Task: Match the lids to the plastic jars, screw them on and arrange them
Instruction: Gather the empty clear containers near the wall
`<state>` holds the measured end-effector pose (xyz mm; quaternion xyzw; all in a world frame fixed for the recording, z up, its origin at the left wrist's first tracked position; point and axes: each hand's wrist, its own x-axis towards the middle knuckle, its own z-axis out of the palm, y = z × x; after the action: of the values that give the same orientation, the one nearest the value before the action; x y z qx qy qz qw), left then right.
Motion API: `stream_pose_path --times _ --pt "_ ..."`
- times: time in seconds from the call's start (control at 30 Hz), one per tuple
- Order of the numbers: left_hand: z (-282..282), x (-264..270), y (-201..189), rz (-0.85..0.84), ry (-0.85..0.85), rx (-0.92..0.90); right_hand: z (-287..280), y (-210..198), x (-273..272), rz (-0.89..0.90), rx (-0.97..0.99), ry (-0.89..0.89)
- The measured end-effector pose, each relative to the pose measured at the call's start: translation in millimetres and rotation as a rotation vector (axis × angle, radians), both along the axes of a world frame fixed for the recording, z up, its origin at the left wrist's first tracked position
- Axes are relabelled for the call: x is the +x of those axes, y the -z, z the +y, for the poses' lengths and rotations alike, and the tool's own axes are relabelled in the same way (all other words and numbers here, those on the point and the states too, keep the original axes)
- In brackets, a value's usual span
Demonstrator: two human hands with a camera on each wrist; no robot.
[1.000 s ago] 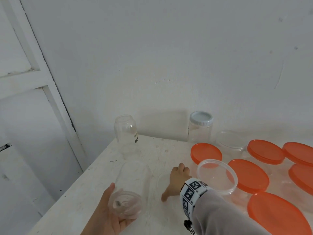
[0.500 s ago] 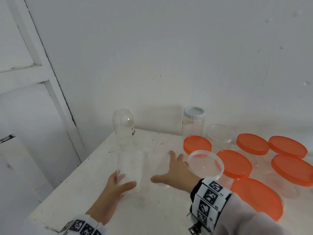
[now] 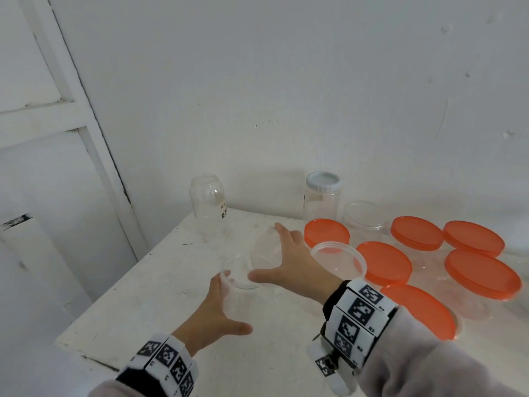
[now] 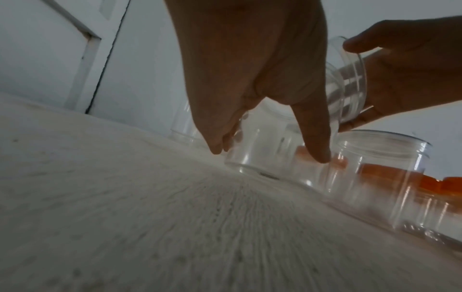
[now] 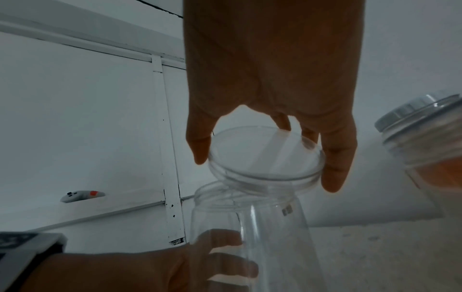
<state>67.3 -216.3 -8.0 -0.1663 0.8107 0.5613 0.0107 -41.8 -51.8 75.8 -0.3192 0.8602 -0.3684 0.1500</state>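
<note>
Head camera first: the left hand (image 3: 217, 313) wraps the upright clear jar (image 3: 239, 285), which stands on the white table (image 3: 160, 296) near its left front. The right hand (image 3: 289, 262) spreads wide over the tilted clear jar (image 3: 264, 247) just behind it. Jars with orange lids (image 3: 383, 262) crowd the right side.

Left wrist camera: thumb and fingers (image 4: 312, 138) straddle the upright jar's wall, reaching almost to its base. The other jar hangs above and to the right, clear of the table, gripped round its threaded neck.

Right wrist camera: fingertips (image 5: 335, 173) ring the tilted jar's mouth, thumb opposite. The upright jar is just below it, the left fingers curled on its side.

Both jars look thin-walled, empty and light, so they should lift easily. Smooth plastic is likely to be slippery and to flex if squeezed. The ridged neck seems the surest hold for carrying. For screwing on a lid, a grip low on the body would probably steady it best.
</note>
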Motion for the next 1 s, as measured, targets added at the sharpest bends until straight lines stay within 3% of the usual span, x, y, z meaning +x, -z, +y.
stream_pose_path --times 0.2,0.5,1.0 --pt "8.3 -2.2 -3.9 0.009 0.032 0.048 0.2 -8.5 0.4 0.058 0.18 -0.152" --pt "27.2 -11.2 2.3 0.215 -0.066 0.174 -14.9 -24.4 1.5 0.243 0.524 -0.381" --pt "20.9 -13.6 19.4 0.228 -0.088 0.096 -31.1 -29.9 -0.6 0.298 0.722 -0.426"
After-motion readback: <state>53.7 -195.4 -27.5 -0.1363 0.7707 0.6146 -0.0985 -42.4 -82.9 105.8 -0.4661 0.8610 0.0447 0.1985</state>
